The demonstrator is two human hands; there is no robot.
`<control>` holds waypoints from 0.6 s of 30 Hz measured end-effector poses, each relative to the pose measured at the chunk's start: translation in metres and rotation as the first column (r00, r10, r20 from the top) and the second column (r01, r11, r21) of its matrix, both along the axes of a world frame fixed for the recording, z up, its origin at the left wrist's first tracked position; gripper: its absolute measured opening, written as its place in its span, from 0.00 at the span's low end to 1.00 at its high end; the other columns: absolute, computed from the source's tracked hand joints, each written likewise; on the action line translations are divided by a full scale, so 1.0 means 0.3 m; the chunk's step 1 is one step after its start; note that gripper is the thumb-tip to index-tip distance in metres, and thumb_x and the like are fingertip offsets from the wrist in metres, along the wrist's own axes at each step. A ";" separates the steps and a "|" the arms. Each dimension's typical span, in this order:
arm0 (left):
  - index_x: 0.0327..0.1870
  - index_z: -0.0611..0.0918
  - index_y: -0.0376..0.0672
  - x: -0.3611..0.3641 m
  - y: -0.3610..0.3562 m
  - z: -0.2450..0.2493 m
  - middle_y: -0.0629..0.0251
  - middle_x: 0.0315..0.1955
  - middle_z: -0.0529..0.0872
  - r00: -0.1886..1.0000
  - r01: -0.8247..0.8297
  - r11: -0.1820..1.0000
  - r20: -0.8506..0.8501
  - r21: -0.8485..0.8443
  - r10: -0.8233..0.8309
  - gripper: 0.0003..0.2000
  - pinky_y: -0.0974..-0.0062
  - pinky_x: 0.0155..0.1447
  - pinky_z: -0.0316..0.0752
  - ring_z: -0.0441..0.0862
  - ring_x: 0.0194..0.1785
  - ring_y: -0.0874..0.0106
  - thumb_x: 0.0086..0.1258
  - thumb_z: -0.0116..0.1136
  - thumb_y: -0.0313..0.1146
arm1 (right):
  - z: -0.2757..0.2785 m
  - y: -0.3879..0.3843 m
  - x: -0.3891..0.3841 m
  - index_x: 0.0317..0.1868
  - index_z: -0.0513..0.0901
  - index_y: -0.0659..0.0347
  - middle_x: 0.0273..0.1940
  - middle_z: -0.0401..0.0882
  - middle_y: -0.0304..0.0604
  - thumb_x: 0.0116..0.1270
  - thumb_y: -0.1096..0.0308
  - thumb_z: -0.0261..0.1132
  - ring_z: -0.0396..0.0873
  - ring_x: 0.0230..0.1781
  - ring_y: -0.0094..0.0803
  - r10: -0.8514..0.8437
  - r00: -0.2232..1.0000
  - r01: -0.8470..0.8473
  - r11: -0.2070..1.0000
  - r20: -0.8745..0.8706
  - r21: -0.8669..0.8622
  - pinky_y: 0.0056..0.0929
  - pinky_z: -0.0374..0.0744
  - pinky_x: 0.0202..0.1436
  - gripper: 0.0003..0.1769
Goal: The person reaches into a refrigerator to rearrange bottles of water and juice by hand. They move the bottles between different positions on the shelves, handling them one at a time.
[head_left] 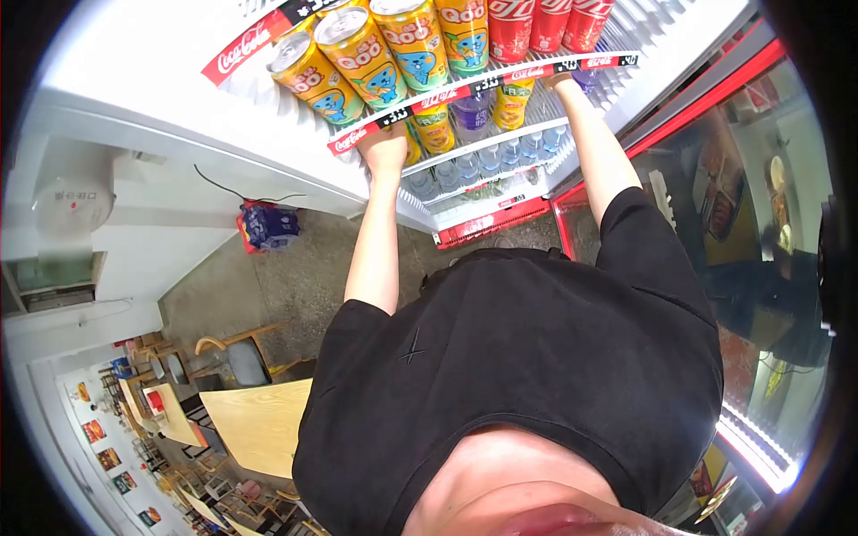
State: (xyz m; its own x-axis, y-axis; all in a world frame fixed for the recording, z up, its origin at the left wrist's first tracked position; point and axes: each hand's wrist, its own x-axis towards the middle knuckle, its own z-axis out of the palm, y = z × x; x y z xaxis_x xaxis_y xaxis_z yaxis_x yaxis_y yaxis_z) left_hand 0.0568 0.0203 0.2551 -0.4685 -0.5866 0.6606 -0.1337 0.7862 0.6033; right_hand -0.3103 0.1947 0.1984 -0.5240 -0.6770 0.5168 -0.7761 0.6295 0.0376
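Note:
My left hand reaches into a drinks fridge, just under the left end of a red and black price strip. Its fingers are hidden behind the strip, beside yellow bottles on the shelf below. Farther right, my right hand is at the same strip, near a purple-labelled bottle. The fingers of this hand are also hidden. Above the strip stand yellow Qoo cans and red Coca-Cola cans. A purple drink and another yellow bottle stand between my hands.
Clear water bottles line a lower shelf. The fridge's red-edged glass door stands open on my right. A dark blue and red bag lies on the floor at left. Wooden tables and a chair are farther off.

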 end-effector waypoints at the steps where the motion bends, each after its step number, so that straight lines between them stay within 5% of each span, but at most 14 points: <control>1: 0.56 0.84 0.35 0.001 0.000 -0.002 0.47 0.56 0.87 1.000 0.005 0.999 -0.001 0.034 -0.005 0.17 0.53 0.71 0.67 0.80 0.63 0.46 0.69 0.68 0.31 | 0.004 0.001 -0.003 0.62 0.79 0.53 0.63 0.78 0.51 0.72 0.53 0.61 0.75 0.66 0.47 0.000 1.000 0.000 1.000 0.005 -0.005 0.53 0.69 0.70 0.22; 9: 0.54 0.85 0.35 -0.024 -0.036 -0.059 0.48 0.53 0.89 0.997 -0.008 1.000 -0.079 -0.018 0.006 0.17 0.55 0.68 0.70 0.81 0.61 0.46 0.72 0.67 0.37 | 0.032 0.023 -0.001 0.55 0.82 0.58 0.54 0.82 0.53 0.71 0.57 0.63 0.80 0.57 0.48 -0.011 0.999 0.015 0.997 0.051 -0.076 0.50 0.74 0.62 0.18; 12: 0.52 0.85 0.35 -0.026 -0.064 -0.107 0.45 0.51 0.88 0.989 -0.107 0.994 0.098 -0.030 0.109 0.17 0.54 0.66 0.71 0.81 0.59 0.45 0.72 0.66 0.40 | 0.041 0.025 0.012 0.52 0.82 0.60 0.51 0.84 0.54 0.70 0.58 0.64 0.81 0.54 0.49 -0.014 0.997 0.025 0.991 0.079 -0.134 0.49 0.76 0.58 0.17; 18: 0.62 0.81 0.37 -0.010 -0.012 -0.031 0.43 0.57 0.85 0.995 -0.087 0.994 0.039 -0.065 0.090 0.24 0.47 0.69 0.69 0.78 0.63 0.41 0.69 0.67 0.42 | 0.024 0.050 0.096 0.47 0.84 0.63 0.44 0.87 0.56 0.69 0.61 0.65 0.85 0.48 0.49 0.042 0.973 0.057 0.911 0.227 -0.409 0.48 0.79 0.52 0.14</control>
State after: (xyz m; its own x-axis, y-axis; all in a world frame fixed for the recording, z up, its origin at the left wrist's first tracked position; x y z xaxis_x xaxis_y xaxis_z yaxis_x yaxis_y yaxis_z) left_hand 0.0539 0.0167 0.2458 -0.4447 -0.5850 0.6782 -0.2288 0.8063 0.5455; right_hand -0.2814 0.2097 0.2058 -0.6640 -0.4260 0.6146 -0.7279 0.5565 -0.4006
